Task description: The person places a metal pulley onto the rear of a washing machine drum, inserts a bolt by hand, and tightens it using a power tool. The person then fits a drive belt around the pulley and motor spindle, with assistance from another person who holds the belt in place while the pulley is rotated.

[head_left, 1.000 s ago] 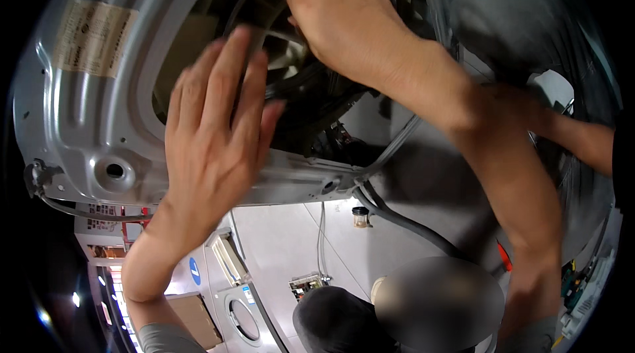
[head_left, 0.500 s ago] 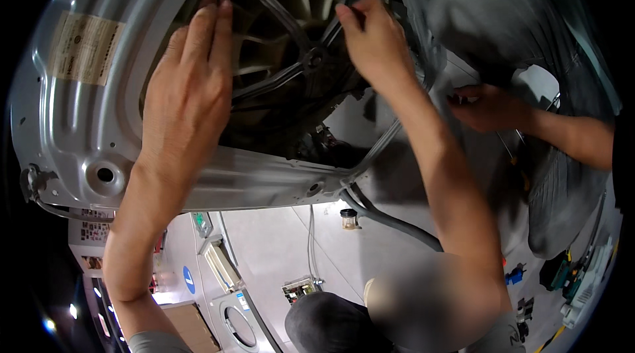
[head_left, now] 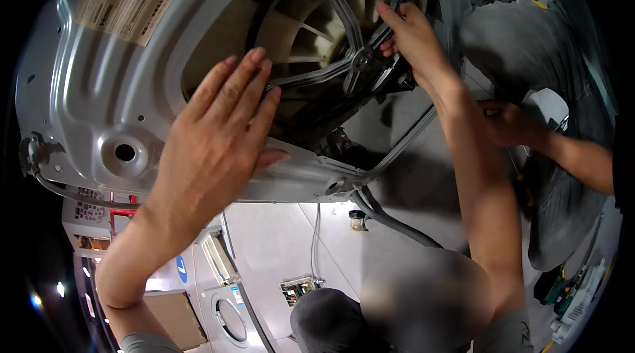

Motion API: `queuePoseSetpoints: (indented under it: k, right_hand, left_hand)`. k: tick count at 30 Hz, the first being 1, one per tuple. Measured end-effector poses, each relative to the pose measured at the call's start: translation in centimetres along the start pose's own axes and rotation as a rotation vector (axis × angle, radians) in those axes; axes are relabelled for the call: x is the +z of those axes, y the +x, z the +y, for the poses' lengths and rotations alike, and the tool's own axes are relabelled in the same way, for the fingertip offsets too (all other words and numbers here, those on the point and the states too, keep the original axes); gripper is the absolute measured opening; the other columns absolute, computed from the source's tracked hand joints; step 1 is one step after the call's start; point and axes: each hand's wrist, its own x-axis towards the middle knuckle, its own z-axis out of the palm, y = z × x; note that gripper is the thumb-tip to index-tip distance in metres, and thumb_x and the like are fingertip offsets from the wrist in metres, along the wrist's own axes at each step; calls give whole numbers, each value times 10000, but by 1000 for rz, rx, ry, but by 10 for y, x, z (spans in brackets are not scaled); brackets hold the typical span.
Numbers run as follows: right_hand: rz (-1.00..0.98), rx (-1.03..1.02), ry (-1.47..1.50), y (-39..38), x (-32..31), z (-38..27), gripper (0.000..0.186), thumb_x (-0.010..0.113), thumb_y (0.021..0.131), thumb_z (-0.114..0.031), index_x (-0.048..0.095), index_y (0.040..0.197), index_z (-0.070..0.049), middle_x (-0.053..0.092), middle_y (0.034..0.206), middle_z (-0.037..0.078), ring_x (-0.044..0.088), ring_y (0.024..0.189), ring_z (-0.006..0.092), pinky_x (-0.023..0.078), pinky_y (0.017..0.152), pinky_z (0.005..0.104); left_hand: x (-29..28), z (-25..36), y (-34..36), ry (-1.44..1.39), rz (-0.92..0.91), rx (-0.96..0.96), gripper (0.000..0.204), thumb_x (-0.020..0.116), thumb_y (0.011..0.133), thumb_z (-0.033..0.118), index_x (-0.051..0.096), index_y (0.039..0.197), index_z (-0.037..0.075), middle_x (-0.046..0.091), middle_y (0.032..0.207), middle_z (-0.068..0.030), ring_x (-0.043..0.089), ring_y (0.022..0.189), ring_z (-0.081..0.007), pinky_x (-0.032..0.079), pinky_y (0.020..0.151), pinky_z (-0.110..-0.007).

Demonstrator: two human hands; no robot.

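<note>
A large dark spoked pulley wheel (head_left: 360,60) sits in the opening of a grey metal washing machine panel (head_left: 126,75), in front of a pale ribbed drum. My right hand (head_left: 418,45) is closed around the wheel's right side, where a spoke meets the rim, thumb on the near face. My left hand (head_left: 218,121) is raised in front of the opening's left edge, fingers stretched out, holding nothing. Its fingertips lie near the end of the lower-left spoke; I cannot tell whether they touch it.
Another person's hand (head_left: 512,125) and grey-trousered leg are at the right. A grey hose (head_left: 403,226) runs below the panel. On the floor are a small capped jar (head_left: 357,221), a circuit board (head_left: 297,290), a front panel with a round opening (head_left: 229,316) and tools (head_left: 565,293).
The panel and wheel appear farther right and lower in view. My left hand has come down from the opening's upper left, its fingers now spread. My right hand stays on the wheel, slightly lower along it.
</note>
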Motion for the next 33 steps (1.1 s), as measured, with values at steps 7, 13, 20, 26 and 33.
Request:
queuePoseSetpoints:
  k: [7, 13, 20, 26, 33]
  right_hand:
    - [-115, -44, -149, 12, -10, -13, 429, 678, 957, -389, 535, 948, 16, 596, 822, 73, 633, 650, 153, 527, 575, 289]
    - [-91, -134, -492, 15, -7, -27, 426, 689, 955, -389, 494, 870, -20, 560, 739, 34, 630, 632, 130, 517, 554, 270]
    - [-108, -249, -606, 5, -5, -38, 382, 646, 985, -363, 518, 917, -9, 574, 725, 56, 663, 685, 136, 544, 609, 261]
    - [-226, 50, -111, -9, -62, -49, 608, 524, 1015, -500, 587, 1215, 71, 693, 892, 159, 709, 807, 236, 578, 716, 316]
    - [-81, 139, -100, 8, -15, -42, 500, 489, 1042, -466, 572, 1113, 22, 661, 949, 111, 658, 837, 187, 550, 783, 302]
  left_hand:
    - [15, 16, -9, 126, -86, -19, 832, 736, 711, 490, 581, 1296, -82, 537, 1415, -228, 394, 1435, -323, 232, 1245, -433]
    - [31, 35, 1, 155, -117, -46, 828, 731, 751, 524, 593, 1270, -106, 578, 1358, -246, 472, 1369, -328, 271, 1219, -423]
    - [54, 60, 7, 70, -5, -97, 756, 714, 810, 478, 592, 1267, -112, 585, 1337, -259, 521, 1314, -335, 303, 1199, -428]
    - [56, 58, 4, 48, 53, -61, 652, 703, 835, 352, 583, 1264, -124, 591, 1317, -276, 545, 1281, -338, 345, 1169, -422]
    - [57, 54, 5, 152, 66, -28, 624, 705, 834, 329, 590, 1254, -118, 607, 1307, -258, 557, 1270, -318, 342, 1169, -411]
